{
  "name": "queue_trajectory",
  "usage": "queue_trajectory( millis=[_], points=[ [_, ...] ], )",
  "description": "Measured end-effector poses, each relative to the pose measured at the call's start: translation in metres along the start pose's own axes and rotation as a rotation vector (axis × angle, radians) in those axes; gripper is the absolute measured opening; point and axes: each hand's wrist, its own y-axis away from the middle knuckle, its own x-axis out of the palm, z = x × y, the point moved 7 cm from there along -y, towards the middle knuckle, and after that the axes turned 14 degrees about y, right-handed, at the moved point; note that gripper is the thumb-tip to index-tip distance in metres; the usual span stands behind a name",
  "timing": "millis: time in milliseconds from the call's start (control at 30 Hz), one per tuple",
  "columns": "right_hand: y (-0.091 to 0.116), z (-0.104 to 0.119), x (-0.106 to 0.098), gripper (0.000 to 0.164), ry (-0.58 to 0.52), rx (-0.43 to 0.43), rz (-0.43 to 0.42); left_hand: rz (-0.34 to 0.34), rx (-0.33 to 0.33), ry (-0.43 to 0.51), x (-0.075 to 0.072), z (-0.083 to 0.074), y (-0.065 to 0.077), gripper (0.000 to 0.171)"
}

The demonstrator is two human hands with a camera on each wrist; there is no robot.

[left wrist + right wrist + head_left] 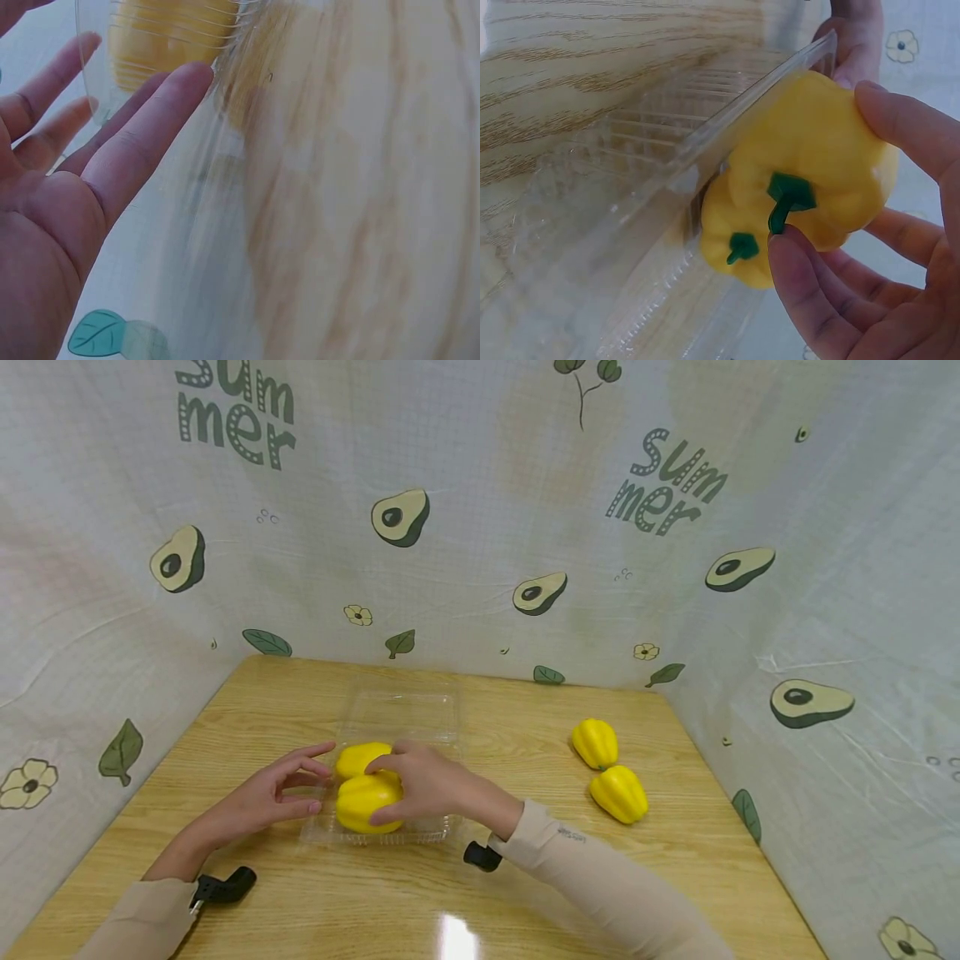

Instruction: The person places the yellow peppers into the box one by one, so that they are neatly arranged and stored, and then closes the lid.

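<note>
A clear plastic clamshell box lies on the table with its lid raised at the back. At its left end are two yellow bell peppers, the nearer one and the farther one. My right hand grips the nearer pepper; in the right wrist view its thumb and fingers spread round the fruit, one fingertip by the green stem. Beside the box's left wall is my left hand, fingers extended with the tips close to the plastic; contact is hard to tell.
Two more yellow bell peppers, one farther back and one nearer, lie on the right of the wooden table. Patterned cloth walls in the table's back and sides. A black wrist device is on the left wrist.
</note>
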Motion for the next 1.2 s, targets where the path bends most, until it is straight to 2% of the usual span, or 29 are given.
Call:
queue_trajectory(
  millis=[800,1200],
  points=[
    [-0.007,0.014,0.013,0.068,0.006,-0.027,-0.051,0.010,0.000,0.038,0.001,0.002,0.000,0.034],
    [-0.003,0.018,0.015,0.063,0.021,-0.065,-0.002,0.013,0.001,0.037,0.001,0.001,0.000,0.034]
  ],
)
